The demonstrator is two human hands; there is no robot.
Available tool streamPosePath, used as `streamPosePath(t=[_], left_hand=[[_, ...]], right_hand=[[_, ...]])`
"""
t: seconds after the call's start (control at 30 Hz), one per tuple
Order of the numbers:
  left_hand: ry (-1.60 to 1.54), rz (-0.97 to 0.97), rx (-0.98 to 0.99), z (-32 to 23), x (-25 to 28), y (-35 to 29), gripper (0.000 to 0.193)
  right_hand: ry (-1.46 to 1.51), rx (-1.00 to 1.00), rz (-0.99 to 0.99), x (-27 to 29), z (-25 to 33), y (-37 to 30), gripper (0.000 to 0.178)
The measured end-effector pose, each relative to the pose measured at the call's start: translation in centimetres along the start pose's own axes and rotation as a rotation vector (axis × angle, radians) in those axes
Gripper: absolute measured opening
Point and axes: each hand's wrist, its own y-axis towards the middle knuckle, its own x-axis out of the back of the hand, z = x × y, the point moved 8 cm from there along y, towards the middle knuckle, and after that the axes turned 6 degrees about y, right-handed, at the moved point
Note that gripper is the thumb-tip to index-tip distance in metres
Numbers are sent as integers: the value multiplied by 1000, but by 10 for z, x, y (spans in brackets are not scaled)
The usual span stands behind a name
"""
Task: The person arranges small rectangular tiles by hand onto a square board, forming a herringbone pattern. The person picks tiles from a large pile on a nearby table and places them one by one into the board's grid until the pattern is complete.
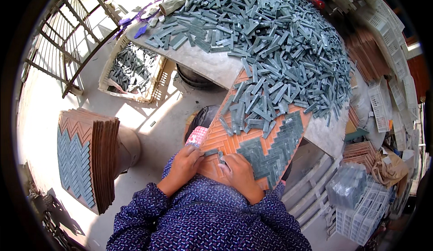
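Observation:
An orange herringbone mould board (213, 139) leans across my lap against the table edge. Dark grey-green stone strips fill its right part in a zigzag block (270, 154). My left hand (186, 163) is closed at the board's left edge, its fingertips on a grey strip (210, 152) lying across the slots. In the pinched fingers of my right hand (240, 172) is another short strip (220, 156), held close beside the first. Bare orange slots lie around both hands. Loose strips spill onto the board's upper part from a large heap (270, 39).
The heap covers a pale table (203, 65). At left stand a cream crate (158, 72) of strips and a stack of mould boards (106, 160), the top one partly filled. White plastic crates (365, 210) and more boards (367, 52) line the right side.

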Motion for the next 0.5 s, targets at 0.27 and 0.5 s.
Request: streamPosePath(t=[0.27, 0.5], left_hand=[[18, -27, 34, -5, 1, 3, 15], [44, 1, 72, -4, 0, 4, 15]], right_hand=[[-38, -82, -29, -1, 1, 1, 31], [-122, -8, -8, -3, 7, 5, 25]])
